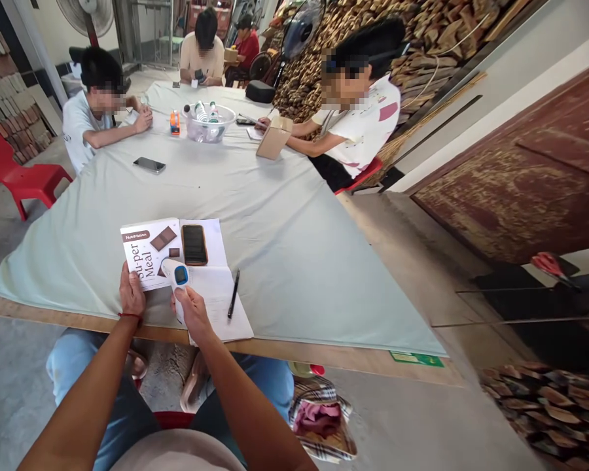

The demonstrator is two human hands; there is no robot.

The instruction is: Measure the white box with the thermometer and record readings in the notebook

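My left hand (131, 292) grips the lower edge of a white box (147, 243) printed "NutriMotion Super Meal" with brown bars on it. In my right hand (194, 310) is a white infrared thermometer (175, 269) with a blue-rimmed screen; its head overlaps the box's right side. Beneath both lies an open notebook (216, 297) at the table's near edge. A black phone in an orange-edged case (195, 245) rests on the upper page. To the right of my right hand a black pen (234, 294) lies on the lower page.
A cloth-covered table (285, 242) stretches ahead. On it are another phone (150, 165), a tub of bottles (209, 124), an orange box (175, 122), a cardboard box (275, 137) and a black case (260, 91). Several people sit farther off. A bag (324, 418) stands on the floor.
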